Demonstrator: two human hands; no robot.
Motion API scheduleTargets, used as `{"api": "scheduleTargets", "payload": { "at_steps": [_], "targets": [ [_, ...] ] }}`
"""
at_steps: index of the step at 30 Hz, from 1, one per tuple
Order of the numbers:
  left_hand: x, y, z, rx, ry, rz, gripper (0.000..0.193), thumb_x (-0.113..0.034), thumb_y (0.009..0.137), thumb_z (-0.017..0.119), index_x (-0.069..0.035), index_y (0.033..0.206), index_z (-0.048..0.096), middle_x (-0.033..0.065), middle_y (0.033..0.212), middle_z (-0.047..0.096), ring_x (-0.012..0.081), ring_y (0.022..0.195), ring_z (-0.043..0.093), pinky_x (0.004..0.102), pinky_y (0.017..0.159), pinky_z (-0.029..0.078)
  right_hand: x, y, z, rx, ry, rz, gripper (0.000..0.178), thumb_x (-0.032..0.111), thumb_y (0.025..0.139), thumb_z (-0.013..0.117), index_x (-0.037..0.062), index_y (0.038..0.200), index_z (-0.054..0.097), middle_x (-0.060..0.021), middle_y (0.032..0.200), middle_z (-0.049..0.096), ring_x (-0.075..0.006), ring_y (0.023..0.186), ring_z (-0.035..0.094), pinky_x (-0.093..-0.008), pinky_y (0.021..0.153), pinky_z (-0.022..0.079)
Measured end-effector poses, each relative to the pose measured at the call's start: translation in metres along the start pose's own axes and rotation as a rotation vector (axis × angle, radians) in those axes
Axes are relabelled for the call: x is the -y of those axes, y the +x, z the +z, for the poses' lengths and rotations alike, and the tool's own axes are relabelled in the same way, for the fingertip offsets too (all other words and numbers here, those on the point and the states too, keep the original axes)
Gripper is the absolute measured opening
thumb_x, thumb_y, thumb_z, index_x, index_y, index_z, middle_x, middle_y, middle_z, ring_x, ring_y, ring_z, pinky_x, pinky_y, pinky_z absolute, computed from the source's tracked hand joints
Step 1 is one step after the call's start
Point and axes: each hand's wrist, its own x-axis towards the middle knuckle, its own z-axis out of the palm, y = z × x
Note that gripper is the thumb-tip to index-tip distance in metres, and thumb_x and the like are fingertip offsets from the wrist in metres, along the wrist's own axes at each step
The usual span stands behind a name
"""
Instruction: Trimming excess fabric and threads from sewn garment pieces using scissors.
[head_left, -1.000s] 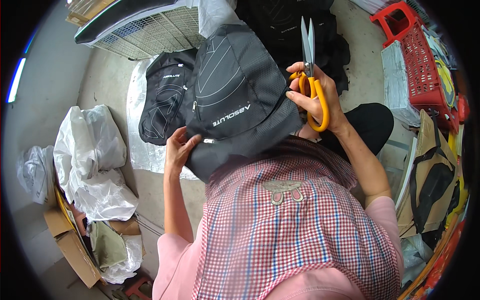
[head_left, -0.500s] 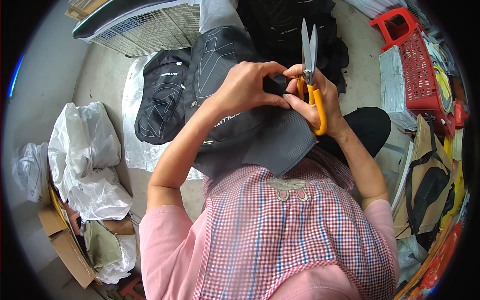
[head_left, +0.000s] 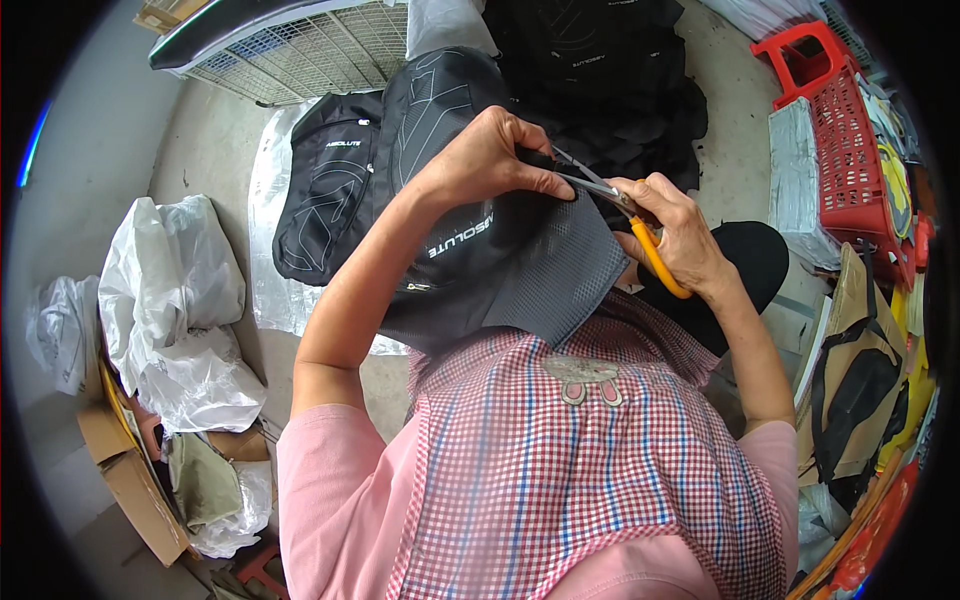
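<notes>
A black backpack [head_left: 455, 215] with pale line patterns lies across my lap, its grey mesh panel [head_left: 570, 270] facing up. My left hand [head_left: 485, 160] is closed, pinching the black fabric edge between thumb and fingers. In my right hand [head_left: 675, 230] are scissors with orange-yellow handles [head_left: 660, 265]. Their blades are parted and point left, meeting the fabric edge beside my left thumb. What exactly lies between the blades is too small to make out. Another black bag piece [head_left: 328, 190] rests just left of the backpack.
Black fabric pieces [head_left: 600, 90] are heaped on the floor ahead. A wire rack [head_left: 300, 60] stands at the far left, and white plastic bags [head_left: 175, 290] lie at the left. On the right are a red basket [head_left: 845, 150], a red stool [head_left: 800, 55] and a tan bag [head_left: 850, 370].
The scissors have swung from pointing upward to pointing left, with their blades brought to the fabric edge. My right hand has moved slightly right and down, away from my left fingertips.
</notes>
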Motion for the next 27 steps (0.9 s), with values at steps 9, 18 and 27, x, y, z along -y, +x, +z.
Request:
{"api": "scheduleTargets", "payload": {
  "at_steps": [9, 18, 27],
  "targets": [
    [0.003, -0.001, 0.001, -0.005, -0.024, -0.032, 0.023, -0.014, 0.07, 0.083, -0.004, 0.063, 0.064, -0.0073, 0.055, 0.047, 0.0034, 0.05, 0.035, 0.0183, 0.048, 0.031, -0.01, -0.006, 0.008, -0.011, -0.006, -0.066, 0.047, 0.021, 0.072, 0.08, 0.006, 0.114, 0.064, -0.0073, 0.08, 0.06, -0.0148, 0.055, 0.05, -0.0239, 0.052, 0.046],
    [-0.004, 0.0, 0.004, 0.006, -0.04, -0.046, 0.026, -0.014, 0.069, 0.083, -0.004, 0.061, 0.061, -0.0065, 0.055, 0.045, 0.0047, 0.05, 0.033, 0.0198, 0.047, 0.03, -0.005, -0.006, 0.014, -0.03, 0.011, -0.098, 0.039, 0.019, 0.073, 0.079, 0.0006, 0.104, 0.064, -0.0101, 0.082, 0.066, -0.0166, 0.055, 0.056, -0.0238, 0.051, 0.048],
    [-0.002, 0.003, 0.007, 0.048, 0.003, -0.022, 0.023, -0.014, 0.068, 0.083, -0.003, 0.063, 0.064, -0.0053, 0.054, 0.043, 0.0059, 0.05, 0.032, 0.0212, 0.047, 0.029, -0.014, -0.007, 0.03, -0.098, 0.102, -0.139, 0.037, 0.015, 0.071, 0.08, 0.0008, 0.1, 0.063, -0.0089, 0.079, 0.065, -0.0163, 0.054, 0.055, -0.0239, 0.048, 0.046]
  ]
}}
